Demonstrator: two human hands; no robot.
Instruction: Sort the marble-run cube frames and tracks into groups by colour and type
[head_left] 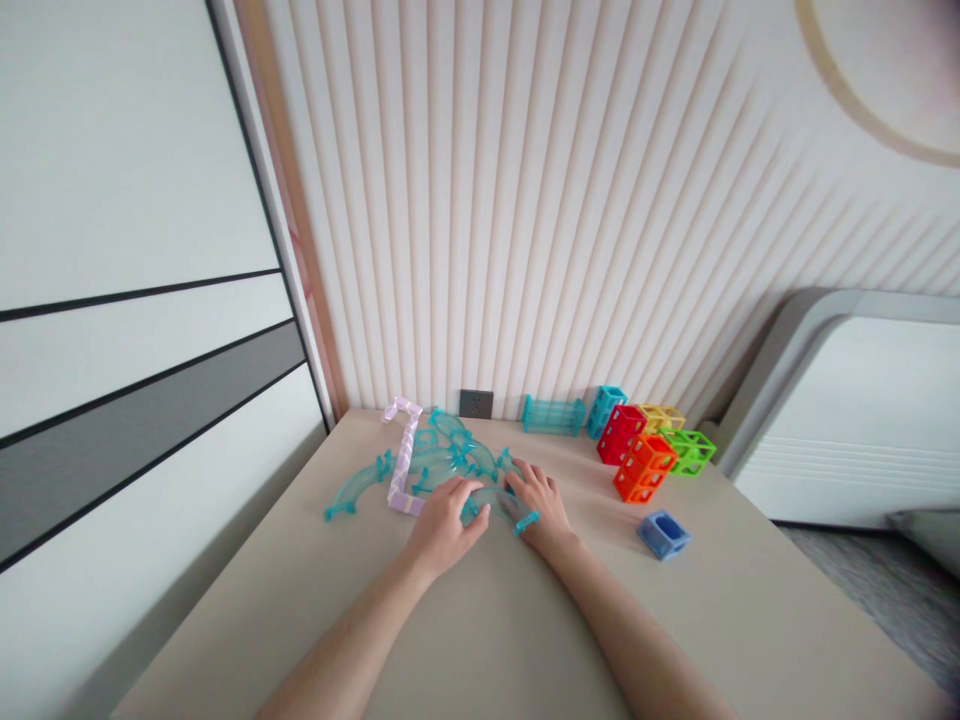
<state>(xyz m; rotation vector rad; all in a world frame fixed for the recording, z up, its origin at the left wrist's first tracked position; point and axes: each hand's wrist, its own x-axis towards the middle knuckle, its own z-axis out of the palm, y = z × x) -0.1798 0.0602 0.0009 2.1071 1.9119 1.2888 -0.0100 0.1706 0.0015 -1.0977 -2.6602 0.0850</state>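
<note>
My left hand [448, 522] pinches one end of a curved, see-through teal track piece [499, 497], held a little above the table. Its far end, with a small teal connector, slants down across the front of my right wrist. My right hand [538, 498] reaches behind that piece, its fingers bent around another teal track piece [507, 462] at the right side of the pile; its grip is partly hidden. Several clear teal track pieces [450, 460] lie tangled just beyond my hands. Left of them is a lilac and white patterned bent strip [403, 463].
A lone curved teal track [358, 488] lies at the left. A straight teal piece [553, 416] stands by the ribbed wall. Rightward are red [621, 434], orange [643, 468], green [688, 452], yellow [661, 416] and blue [604, 410] open-sided blocks, and a blue-violet block [664, 535].
</note>
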